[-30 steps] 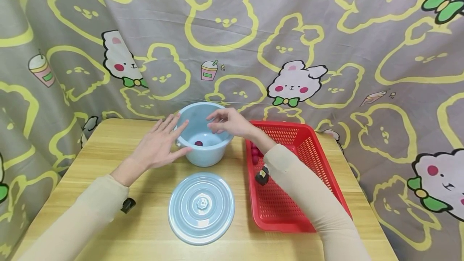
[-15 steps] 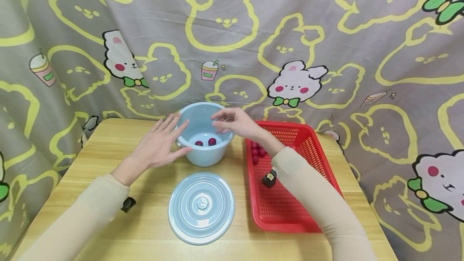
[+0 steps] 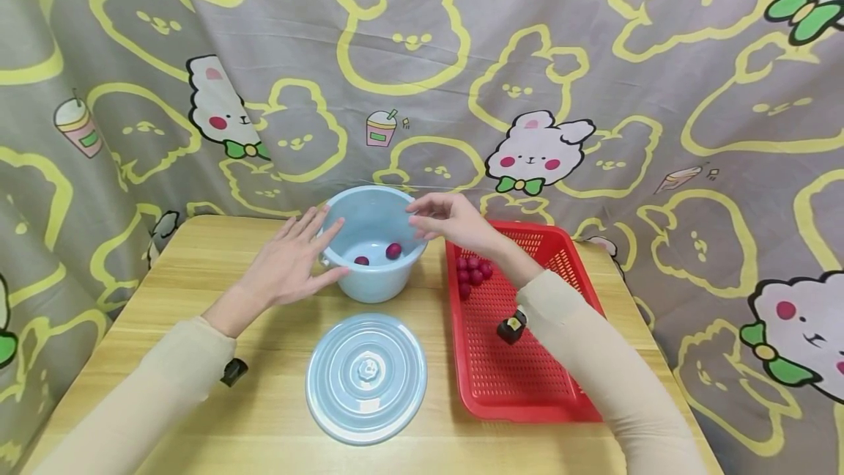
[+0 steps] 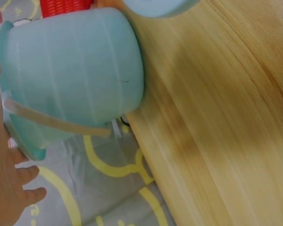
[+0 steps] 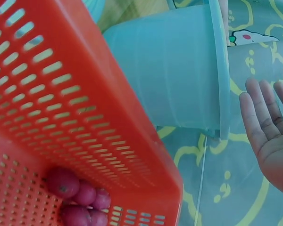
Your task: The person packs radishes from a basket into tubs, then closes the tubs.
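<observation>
A light blue bucket [image 3: 374, 286] stands upright at the back of the table, with two dark red round fruits [image 3: 393, 251] inside it. My left hand [image 3: 285, 266] rests on the bucket's left rim, fingers spread; in the left wrist view the bucket's pale handle [image 4: 56, 122] hangs down its side. My right hand [image 3: 455, 224] is above the bucket's right rim, its fingers slightly bent and nothing in them. Several more of the red fruits [image 3: 475, 275] lie in the back left corner of the red plastic basket [image 3: 464, 387]. In the right wrist view my right palm [image 5: 278, 150] shows bare.
A round blue lid [image 3: 366, 380] with a centre knob lies on the wooden table [image 3: 264, 416] in front of the bucket. The basket stands right of both, under my right forearm. A patterned grey curtain [image 3: 297, 42] hangs behind the table.
A second red fruit has appeared in the bucket and rolled slightly right. My right hand has drawn back to the right, from over the bucket toward the basket. My left hand stays put.
</observation>
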{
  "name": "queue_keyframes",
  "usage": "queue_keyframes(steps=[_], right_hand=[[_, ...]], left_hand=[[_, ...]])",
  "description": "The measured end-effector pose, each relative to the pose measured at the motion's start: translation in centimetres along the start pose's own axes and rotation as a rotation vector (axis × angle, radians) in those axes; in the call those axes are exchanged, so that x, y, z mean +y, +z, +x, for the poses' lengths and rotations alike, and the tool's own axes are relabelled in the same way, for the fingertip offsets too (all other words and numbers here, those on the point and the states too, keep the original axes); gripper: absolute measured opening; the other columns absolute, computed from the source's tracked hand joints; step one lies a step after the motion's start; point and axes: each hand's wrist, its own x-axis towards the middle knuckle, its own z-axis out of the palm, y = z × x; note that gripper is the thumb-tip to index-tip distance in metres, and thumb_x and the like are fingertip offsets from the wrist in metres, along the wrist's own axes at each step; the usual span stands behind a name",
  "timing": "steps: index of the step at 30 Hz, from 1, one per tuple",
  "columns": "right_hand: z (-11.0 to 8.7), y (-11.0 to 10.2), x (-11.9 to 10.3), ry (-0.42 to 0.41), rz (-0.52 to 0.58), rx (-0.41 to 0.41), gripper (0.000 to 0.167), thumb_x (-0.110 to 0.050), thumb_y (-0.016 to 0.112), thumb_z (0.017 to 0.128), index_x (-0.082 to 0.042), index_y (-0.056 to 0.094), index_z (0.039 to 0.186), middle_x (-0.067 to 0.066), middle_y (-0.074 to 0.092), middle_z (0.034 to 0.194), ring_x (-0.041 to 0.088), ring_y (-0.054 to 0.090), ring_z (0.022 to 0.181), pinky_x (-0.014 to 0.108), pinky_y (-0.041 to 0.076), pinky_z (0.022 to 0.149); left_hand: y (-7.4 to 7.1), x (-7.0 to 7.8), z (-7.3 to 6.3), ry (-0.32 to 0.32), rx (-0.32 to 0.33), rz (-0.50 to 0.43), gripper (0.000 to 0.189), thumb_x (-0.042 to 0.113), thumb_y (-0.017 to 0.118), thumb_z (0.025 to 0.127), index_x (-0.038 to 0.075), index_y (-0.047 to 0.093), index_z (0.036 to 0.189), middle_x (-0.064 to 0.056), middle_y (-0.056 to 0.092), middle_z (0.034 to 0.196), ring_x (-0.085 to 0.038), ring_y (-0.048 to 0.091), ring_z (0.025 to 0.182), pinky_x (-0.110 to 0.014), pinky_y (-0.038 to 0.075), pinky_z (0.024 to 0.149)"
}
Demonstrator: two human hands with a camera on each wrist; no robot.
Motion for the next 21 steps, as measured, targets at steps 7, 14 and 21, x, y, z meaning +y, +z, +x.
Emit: queue_keyframes(steps=[7,14,21], right_hand=[[-1.0,-1.1,0.5,0.015,-0.023,0.020,0.038,-0.016,0.069,0.103,0.006,0.066,0.134,0.028,0.071,0.124,0.024,0.078,0.092,0.047,0.066,0.089],[-2.2,-2.4,1.4,0.048,-0.073,0.050,0.035,-0.019,0.071,0.102,0.000,0.070,0.131,0.024,0.073,0.123,0.041,0.076,0.099,0.040,0.067,0.086],[-3.5,-3.6,2.5,0.074,-0.087,0.067,0.032,-0.018,0.070,0.103,-0.001,0.070,0.130,0.025,0.071,0.121,0.038,0.076,0.100,0.051,0.065,0.092]], left_hand=[[0.1,-0.2,0.0,0.007,0.005,0.008,0.092,0.069,0.054,0.100,0.013,0.029,0.168,-0.020,0.015,0.177,-0.044,0.021,0.164,-0.064,0.024,0.131],[0.1,-0.2,0.1,0.003,0.003,0.009,0.092,0.070,0.053,0.099,0.015,0.028,0.168,-0.019,0.015,0.178,-0.044,0.021,0.164,-0.064,0.023,0.132],[0.1,-0.2,0.0,0.003,0.000,0.009,0.092,0.070,0.052,0.100,0.014,0.028,0.168,-0.020,0.015,0.178,-0.043,0.020,0.164,-0.064,0.022,0.132]])
